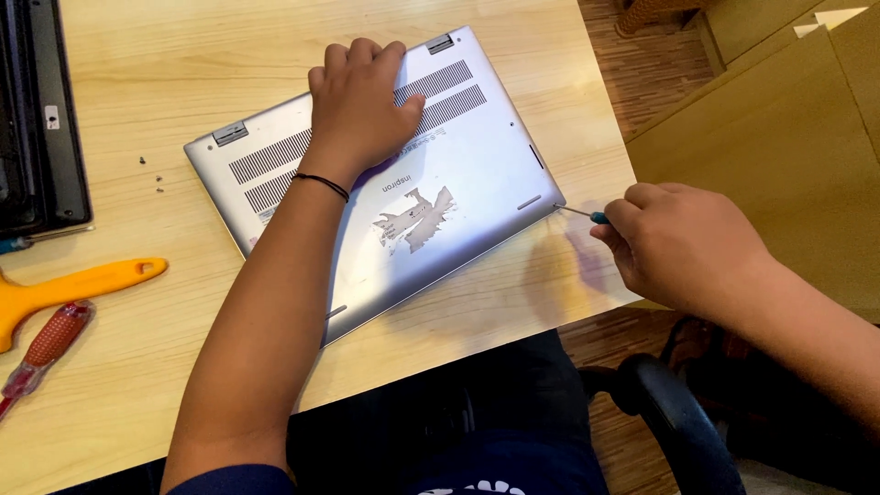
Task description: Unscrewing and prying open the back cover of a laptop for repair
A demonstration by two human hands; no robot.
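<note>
silver laptop point(440, 183) lies underside up, left hand point(359, 105) flat on it, right hand point(683, 243) gripping small screwdriver point(581, 214).

**Other things around the table**

The wooden table point(183, 55) is light and fills most of the picture. At the left edge lies a yellow plastic tool point(64, 286). Just below it is a screwdriver with a red handle point(46, 348). At the upper left sits a black, flat device point(41, 119). Three tiny screws point(154, 179) lie near it on the wood. At the lower right is a black chair arm point(678, 422). A brown board point(779, 137) stands at the right.
</note>
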